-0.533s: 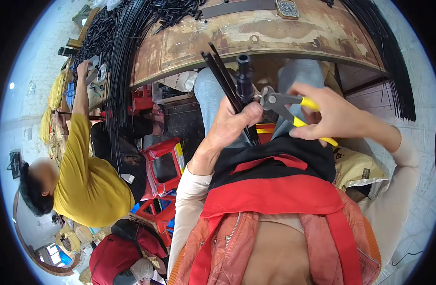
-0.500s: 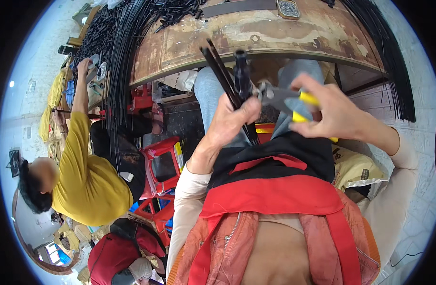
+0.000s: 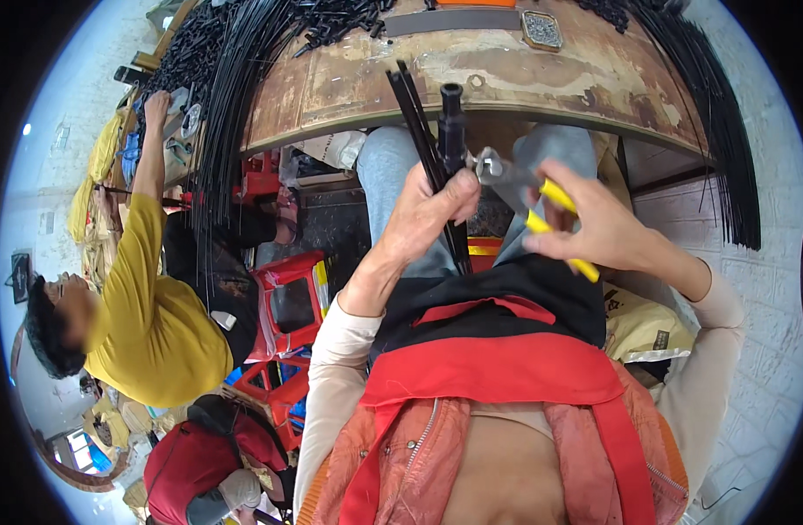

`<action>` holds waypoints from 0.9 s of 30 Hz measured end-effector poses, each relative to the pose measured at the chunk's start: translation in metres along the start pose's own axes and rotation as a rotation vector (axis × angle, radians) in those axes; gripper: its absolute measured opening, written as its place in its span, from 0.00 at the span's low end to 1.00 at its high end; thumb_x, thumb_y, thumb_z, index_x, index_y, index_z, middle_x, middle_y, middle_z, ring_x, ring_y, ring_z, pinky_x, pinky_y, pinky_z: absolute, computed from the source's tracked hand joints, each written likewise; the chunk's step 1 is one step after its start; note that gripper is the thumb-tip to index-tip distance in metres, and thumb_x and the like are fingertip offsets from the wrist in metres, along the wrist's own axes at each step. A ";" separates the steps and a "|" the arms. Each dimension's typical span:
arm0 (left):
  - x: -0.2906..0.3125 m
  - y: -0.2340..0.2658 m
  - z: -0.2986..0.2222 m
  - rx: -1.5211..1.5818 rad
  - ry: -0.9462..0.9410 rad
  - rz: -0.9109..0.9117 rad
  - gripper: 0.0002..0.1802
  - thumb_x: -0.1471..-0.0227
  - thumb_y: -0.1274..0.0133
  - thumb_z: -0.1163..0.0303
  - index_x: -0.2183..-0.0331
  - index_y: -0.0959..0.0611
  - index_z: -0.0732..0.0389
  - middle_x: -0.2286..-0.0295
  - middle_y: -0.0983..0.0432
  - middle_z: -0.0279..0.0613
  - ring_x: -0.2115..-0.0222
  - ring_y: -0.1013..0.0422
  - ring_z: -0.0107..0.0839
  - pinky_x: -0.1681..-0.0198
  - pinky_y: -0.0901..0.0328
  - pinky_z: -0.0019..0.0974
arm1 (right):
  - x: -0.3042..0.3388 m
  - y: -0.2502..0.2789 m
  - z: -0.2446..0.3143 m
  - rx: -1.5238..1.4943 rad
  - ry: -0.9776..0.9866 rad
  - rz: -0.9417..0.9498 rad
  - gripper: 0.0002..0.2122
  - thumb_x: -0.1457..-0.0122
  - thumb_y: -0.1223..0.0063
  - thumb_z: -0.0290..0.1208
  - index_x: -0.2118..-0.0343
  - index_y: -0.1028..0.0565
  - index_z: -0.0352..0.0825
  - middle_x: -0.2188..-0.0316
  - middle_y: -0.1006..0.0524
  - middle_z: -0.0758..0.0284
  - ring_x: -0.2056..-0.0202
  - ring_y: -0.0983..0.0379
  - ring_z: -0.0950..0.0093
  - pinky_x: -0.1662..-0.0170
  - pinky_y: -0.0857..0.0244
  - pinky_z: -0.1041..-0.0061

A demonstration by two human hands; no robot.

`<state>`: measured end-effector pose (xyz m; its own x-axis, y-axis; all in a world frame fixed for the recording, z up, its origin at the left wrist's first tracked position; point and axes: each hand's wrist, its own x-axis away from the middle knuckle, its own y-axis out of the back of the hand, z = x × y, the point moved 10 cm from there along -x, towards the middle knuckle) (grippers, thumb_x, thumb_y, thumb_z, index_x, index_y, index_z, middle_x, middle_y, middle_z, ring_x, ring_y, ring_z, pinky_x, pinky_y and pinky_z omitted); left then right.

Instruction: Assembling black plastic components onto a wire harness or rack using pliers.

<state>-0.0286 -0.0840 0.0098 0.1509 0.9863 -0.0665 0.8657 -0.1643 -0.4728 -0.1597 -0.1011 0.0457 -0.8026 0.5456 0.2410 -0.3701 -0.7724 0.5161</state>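
Note:
My left hand (image 3: 427,210) grips a bundle of thin black rods (image 3: 414,114) together with a black tube piece (image 3: 451,118), held upright over my lap. My right hand (image 3: 598,223) holds yellow-handled pliers (image 3: 541,197), whose metal jaws (image 3: 489,166) sit against the black tube just right of my left thumb. Below both hands are my black and red apron and grey trousers.
A worn wooden workbench (image 3: 506,74) runs across the top, with piles of small black parts and long black rods (image 3: 716,122) hanging over its ends. A person in a yellow shirt (image 3: 156,306) sits to my left, reaching up. A red plastic stool (image 3: 287,302) stands between us.
My right hand has brought the pliers' jaws closer against the black tube. My left hand has kept its grip on the rods, tilting them slightly.

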 end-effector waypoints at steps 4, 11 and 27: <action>-0.008 0.011 -0.002 -0.113 -0.021 -0.141 0.16 0.39 0.50 0.59 0.73 0.32 0.58 0.83 0.43 0.26 0.83 0.47 0.18 0.80 0.49 0.26 | 0.007 0.040 0.048 0.675 0.536 -0.591 0.18 0.41 0.48 0.26 0.49 0.36 0.30 0.71 0.27 0.61 0.73 0.26 0.76 0.70 0.33 0.72; -0.012 -0.001 -0.008 0.022 -0.023 0.079 0.26 0.41 0.47 0.60 0.47 0.30 0.64 0.84 0.39 0.27 0.85 0.43 0.17 0.81 0.46 0.24 | 0.004 -0.047 -0.023 -0.798 -0.389 0.580 0.20 0.45 0.45 0.29 0.51 0.35 0.29 0.73 0.24 0.65 0.74 0.27 0.76 0.71 0.35 0.79; -0.014 -0.016 -0.012 -0.099 0.005 0.141 0.24 0.40 0.49 0.60 0.51 0.27 0.70 0.81 0.42 0.25 0.81 0.45 0.17 0.77 0.47 0.24 | 0.010 -0.047 -0.015 -0.863 -0.161 0.549 0.19 0.43 0.46 0.37 0.55 0.36 0.29 0.84 0.28 0.60 0.89 0.32 0.71 0.85 0.39 0.74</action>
<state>-0.0393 -0.0957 0.0291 0.2763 0.9534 -0.1215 0.8787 -0.3018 -0.3700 -0.1579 -0.0644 0.0115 -0.9137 0.0356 0.4048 -0.2320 -0.8636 -0.4476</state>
